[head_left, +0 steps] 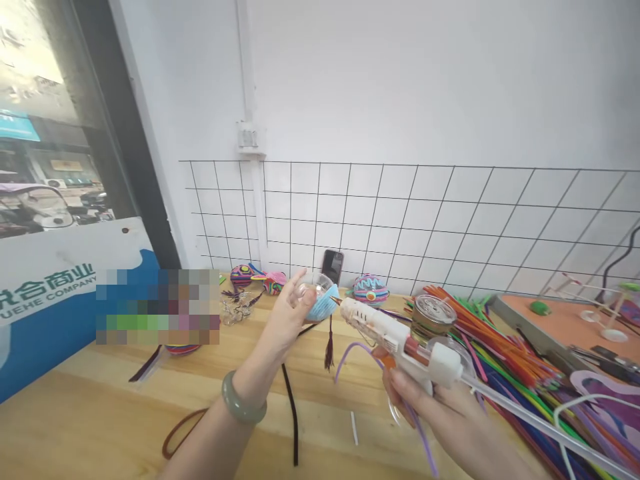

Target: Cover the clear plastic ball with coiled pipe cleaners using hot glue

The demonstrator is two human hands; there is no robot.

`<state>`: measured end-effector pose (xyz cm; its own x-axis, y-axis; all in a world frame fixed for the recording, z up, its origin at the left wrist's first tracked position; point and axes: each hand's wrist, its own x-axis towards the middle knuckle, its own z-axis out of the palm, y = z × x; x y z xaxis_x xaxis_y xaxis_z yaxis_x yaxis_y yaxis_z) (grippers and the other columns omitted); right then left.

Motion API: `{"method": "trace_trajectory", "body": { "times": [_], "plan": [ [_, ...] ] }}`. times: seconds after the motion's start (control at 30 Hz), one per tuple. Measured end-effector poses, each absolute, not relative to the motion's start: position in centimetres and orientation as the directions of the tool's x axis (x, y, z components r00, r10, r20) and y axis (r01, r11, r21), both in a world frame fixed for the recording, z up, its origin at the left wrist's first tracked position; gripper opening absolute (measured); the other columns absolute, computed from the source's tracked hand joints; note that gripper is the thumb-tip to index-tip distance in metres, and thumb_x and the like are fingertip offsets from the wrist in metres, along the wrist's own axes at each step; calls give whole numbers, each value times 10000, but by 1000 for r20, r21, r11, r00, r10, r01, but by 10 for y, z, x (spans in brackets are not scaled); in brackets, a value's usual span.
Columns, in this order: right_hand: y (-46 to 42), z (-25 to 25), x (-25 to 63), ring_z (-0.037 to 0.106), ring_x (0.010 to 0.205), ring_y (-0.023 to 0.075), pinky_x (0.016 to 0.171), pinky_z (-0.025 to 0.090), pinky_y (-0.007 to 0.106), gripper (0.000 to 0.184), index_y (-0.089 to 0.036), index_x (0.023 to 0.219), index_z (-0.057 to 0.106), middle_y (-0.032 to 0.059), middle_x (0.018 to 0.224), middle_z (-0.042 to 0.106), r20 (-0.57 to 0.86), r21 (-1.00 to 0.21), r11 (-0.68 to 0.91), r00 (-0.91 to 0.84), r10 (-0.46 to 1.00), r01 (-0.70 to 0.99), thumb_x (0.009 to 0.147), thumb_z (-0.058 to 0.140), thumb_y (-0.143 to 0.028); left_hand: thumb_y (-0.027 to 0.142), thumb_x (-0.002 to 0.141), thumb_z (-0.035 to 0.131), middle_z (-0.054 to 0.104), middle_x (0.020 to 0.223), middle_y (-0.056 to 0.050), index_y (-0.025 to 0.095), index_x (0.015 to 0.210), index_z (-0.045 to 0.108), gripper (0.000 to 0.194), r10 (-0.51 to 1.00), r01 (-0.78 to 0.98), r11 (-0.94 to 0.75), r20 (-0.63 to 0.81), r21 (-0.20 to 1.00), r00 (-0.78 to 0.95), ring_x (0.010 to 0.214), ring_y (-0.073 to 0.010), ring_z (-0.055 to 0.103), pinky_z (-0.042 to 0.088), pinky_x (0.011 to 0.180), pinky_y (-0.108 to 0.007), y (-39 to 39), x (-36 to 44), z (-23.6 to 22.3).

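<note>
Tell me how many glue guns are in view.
1: the white glue gun in the right hand, its tip pointing at the part-blue clear ball in the left hand. Another could be hidden behind the pixelated patch.

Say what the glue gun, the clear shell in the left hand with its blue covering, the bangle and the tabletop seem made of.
Glue gun: hard plastic, likely; opaque white moulded body.
Clear shell: probably plastic, possibly glass; see-through, glossy.
Blue covering: maybe yarn; ridged strands.
Bangle: stone or glass, perhaps; smooth, grey-green.
Tabletop: wood or laminate; pale visible grain.
</note>
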<state>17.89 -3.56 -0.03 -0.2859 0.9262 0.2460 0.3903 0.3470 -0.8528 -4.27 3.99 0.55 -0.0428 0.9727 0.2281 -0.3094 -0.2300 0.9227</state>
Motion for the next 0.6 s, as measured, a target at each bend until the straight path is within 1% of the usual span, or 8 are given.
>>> {"method": "trace_trajectory", "body": {
  "times": [0.1,0.17,0.27,0.33,0.47,0.6],
  "plan": [
    [-38,1,177,481,600,142,592,458,271,444,-212,625,479,-8,616,480,241,-836,353,-297,924,421,926,439,-537,535,773,678,662,1113,-112,187,1439,354,818,954,-259,-300,295,918,-62,1036,-229,630,509,862,-332,41,-42,4],
    [-39,1,177,494,606,144,584,461,267,442,-211,639,490,-4,631,494,235,-836,344,-288,928,427,925,434,-543,543,783,662,647,1181,-129,178,1447,339,824,940,-234,-339,334,911,-62,1134,-245,593,473,931,-334,42,-42,3],
    [-39,0,176,501,606,143,573,461,262,453,-210,638,487,-1,637,499,241,-835,352,-294,925,422,925,427,-555,542,781,663,585,1312,-152,167,1449,335,833,924,-197,-381,376,903,-67,1219,-256,546,436,984,-326,41,-41,3],
    [-38,0,175,498,600,144,570,456,263,458,-209,649,496,-5,627,493,254,-833,368,-305,918,413,925,421,-567,546,778,664,571,1332,-158,161,1450,333,842,920,-180,-392,386,902,-71,1228,-263,540,428,994,-331,40,-41,4],
    [-39,0,175,498,589,145,560,449,265,469,-205,696,529,-9,624,488,250,-837,363,-304,919,409,919,410,-600,534,782,665,600,1280,-157,152,1459,314,853,914,-168,-405,400,899,-61,1172,-263,575,433,983,-350,39,-41,4],
    [-40,1,175,496,593,146,567,442,271,465,-199,742,556,-6,639,496,228,-846,343,-305,925,407,923,406,-601,524,774,677,578,1311,-153,161,1446,341,834,914,-177,-405,398,897,-71,1188,-268,563,422,999,-356,39,-40,5]
  ]
}}
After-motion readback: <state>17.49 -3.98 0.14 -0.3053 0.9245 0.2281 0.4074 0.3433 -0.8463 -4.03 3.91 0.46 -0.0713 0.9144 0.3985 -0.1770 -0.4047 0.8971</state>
